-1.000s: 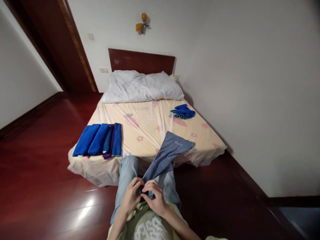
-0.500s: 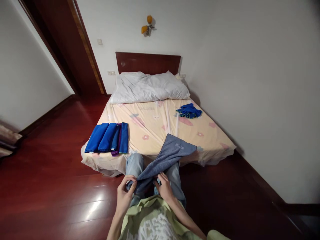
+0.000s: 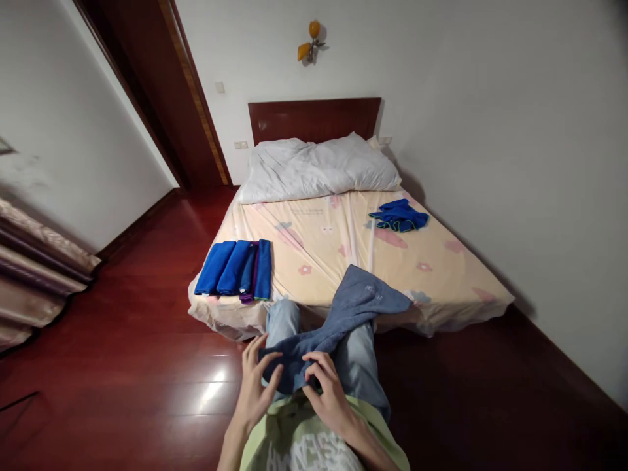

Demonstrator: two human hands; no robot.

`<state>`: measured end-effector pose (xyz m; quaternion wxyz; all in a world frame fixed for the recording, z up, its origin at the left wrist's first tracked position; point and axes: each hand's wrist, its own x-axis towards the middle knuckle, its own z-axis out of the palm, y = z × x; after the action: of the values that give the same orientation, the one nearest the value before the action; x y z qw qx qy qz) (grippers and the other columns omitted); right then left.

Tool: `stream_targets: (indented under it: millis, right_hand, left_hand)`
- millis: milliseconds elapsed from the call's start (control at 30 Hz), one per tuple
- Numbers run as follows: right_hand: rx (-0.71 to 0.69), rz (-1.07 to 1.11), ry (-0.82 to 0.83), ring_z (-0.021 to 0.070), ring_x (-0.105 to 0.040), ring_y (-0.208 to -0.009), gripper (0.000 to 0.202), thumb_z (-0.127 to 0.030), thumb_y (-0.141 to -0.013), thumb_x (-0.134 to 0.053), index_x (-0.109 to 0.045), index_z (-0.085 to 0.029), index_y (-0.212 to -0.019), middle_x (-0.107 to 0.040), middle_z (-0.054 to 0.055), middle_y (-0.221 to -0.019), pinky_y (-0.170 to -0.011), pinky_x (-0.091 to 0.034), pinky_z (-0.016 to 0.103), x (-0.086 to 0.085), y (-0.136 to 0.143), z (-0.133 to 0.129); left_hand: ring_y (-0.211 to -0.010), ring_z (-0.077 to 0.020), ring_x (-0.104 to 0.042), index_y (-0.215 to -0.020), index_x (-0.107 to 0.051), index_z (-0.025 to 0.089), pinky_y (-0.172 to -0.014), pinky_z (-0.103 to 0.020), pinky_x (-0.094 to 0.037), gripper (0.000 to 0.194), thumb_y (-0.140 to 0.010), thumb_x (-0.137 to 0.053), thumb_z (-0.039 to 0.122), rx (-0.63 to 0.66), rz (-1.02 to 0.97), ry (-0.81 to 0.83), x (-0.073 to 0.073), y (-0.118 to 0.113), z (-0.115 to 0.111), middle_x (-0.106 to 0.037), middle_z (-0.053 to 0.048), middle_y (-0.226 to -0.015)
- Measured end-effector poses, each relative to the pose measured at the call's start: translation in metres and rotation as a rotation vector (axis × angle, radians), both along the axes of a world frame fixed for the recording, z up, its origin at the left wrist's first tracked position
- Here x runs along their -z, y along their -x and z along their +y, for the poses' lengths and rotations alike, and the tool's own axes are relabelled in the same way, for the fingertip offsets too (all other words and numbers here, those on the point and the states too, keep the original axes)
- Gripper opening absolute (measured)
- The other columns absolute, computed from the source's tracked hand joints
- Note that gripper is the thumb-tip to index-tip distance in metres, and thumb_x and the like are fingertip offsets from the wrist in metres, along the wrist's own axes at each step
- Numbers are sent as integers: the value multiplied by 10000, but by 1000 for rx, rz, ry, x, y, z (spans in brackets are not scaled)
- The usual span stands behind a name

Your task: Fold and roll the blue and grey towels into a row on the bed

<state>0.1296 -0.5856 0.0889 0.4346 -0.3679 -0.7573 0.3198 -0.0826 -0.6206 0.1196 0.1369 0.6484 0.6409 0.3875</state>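
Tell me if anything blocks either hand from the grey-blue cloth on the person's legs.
Nothing visible does: the left hand and right hand are both at the near end of the grey-blue cloth. The folded blue cloths lie on the bed, off to the left, clear of both hands.

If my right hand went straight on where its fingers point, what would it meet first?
Most likely the grey-blue cloth just ahead; your right hand may be touching it, but depth is unclear.

Pale walls point(image 3: 490, 163); glossy dark-red floor point(image 3: 147, 314); brown headboard point(image 3: 318, 118); orange-shaded lamp point(image 3: 304, 51); curtains point(image 3: 34, 288) at left.
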Motion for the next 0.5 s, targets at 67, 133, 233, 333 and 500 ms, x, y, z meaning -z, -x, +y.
stream_targets:
  millis: [67, 133, 233, 333, 500]
  right_hand:
    - [-18, -13, -12, 204, -600, -1051, 267, 12, -769, -543, -534, -232, -877, -656, 43, -1057, -940, -493, 338, 3, -1, 4]
    - [-41, -20, -29, 181, -604, -928, 297, 31, -764, -510, -537, -236, -891, -648, 20, -932, -848, -509, 305, 7, -2, 8]
    - [-61, -6, -74, 168, -613, -865, 342, 46, -766, -473, -576, -237, -928, -645, 17, -884, -799, -531, 288, 9, -3, 10]
    - [-63, 23, -113, 177, -655, -944, 363, 34, -814, -477, -626, -242, -997, -697, 42, -964, -866, -566, 316, 8, -5, 9]
    - [3, -18, -184, 192, -680, -1073, 424, 15, -868, -438, -699, -262, -1054, -735, 56, -1104, -956, -581, 360, 6, -20, 17]
  left_hand:
    - [-1396, -311, -487, -1161, -737, 279, -1149, -509, -451, 266, -926, -674, 385, 169, -29, 92, -12, -15, -7, -512, -109, -1502]
    - [-1290, -276, -582, -1194, -708, 257, -1090, -424, -511, 316, -906, -711, 386, 275, -109, 160, -18, -30, -9, -580, -126, -1407]
    - [-1076, -213, -670, -1116, -684, 211, -957, -326, -563, 202, -968, -615, 328, 280, -193, 156, -16, -45, -7, -673, -111, -1148]
    - [-907, -178, -679, -977, -682, 189, -844, -276, -568, 219, -1017, -480, 265, 252, -187, 117, -11, -48, -3, -676, -92, -981]
    - [-867, -158, -683, -1034, -722, 199, -814, -246, -557, 312, -1037, -412, 240, 239, -33, 62, -11, -35, -6, -676, -87, -980]
